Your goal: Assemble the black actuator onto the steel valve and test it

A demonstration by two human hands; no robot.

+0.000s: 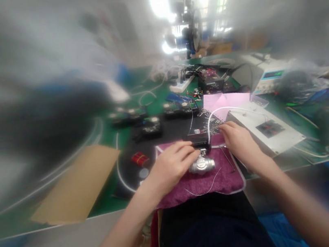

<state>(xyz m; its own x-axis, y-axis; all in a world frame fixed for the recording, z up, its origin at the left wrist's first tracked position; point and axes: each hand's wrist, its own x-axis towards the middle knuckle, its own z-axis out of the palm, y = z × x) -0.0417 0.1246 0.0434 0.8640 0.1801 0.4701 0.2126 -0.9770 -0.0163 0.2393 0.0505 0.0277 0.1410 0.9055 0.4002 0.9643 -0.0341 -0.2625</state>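
Note:
On a purple cloth (174, 190) lies a silver ball valve (202, 164) with a black actuator housing (197, 140) joined at its far side. My left hand (173, 163) is closed over the near left of this valve assembly, its fingertips on the black housing and by the valve's neck. My right hand (241, 141) is to the right of the housing, fingers bent together beside several loose screws (214, 126); what they pinch, if anything, is too small to make out. A white cable (221, 110) rises from the housing. A hex key (227, 158) rests on the cloth.
Several opened black units with circuit boards (180, 108) stand behind on the black mat. Brown cardboard (77, 184) is at left, a red bundle (140, 159) nearer. At right are a white panel box (264, 129), pink paper (229, 101) and a bench instrument (271, 76).

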